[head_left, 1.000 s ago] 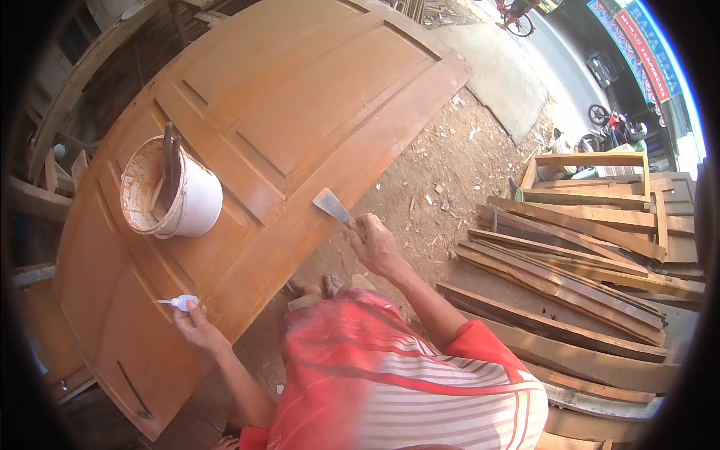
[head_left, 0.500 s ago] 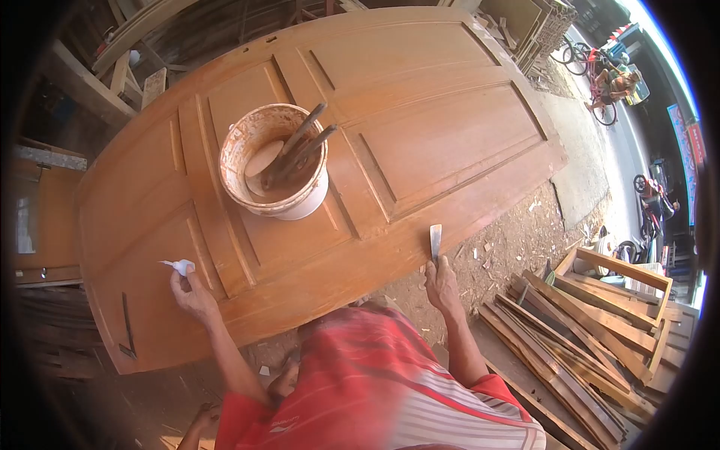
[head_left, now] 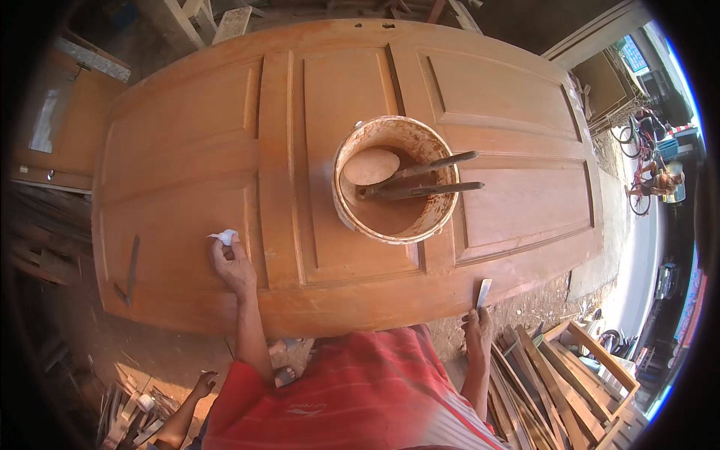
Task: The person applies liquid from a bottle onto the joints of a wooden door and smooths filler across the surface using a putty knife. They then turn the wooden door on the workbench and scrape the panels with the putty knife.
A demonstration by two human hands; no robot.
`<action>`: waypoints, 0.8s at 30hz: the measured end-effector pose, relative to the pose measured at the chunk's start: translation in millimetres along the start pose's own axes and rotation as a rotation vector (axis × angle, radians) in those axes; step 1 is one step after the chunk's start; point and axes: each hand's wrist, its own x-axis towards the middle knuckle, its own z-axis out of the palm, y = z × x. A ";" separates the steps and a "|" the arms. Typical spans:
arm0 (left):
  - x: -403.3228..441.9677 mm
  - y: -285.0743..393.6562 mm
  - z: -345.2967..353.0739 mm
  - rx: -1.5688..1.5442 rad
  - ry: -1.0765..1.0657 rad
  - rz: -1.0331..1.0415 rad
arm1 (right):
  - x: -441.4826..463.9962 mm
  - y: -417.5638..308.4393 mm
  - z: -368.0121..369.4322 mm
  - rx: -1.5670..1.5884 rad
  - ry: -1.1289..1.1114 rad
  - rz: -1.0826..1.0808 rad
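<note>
White bottle (head_left: 225, 237) pinched, left hand (head_left: 236, 268) extends over door (head_left: 319, 150).

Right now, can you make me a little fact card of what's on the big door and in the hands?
Work surface: brown panelled door
Left hand: holds a small white bottle, tip pointing left
Right hand: holds a scraper, blade pointing away from the body
On the door: bucket, smeared inside, two dark handles sticking out over its right rim
Door's left end: thin dark L-shaped piece
Lower right: loose wood pieces
</note>
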 end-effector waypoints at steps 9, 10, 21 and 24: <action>-0.3 19.7 0.7 -0.009 -0.036 -0.096 | 5.5 -1.0 -3.4 -0.117 -0.008 -0.048; 1.1 19.9 0.4 0.034 -0.056 -0.091 | 7.0 8.2 -3.4 -0.103 0.005 -0.056; 2.5 21.0 1.1 -0.089 -0.027 -0.134 | 17.9 24.2 -7.2 -0.011 -0.079 -0.027; 1.1 18.8 -2.7 -0.113 0.039 -0.044 | 28.0 21.8 -5.1 0.024 -0.093 -0.039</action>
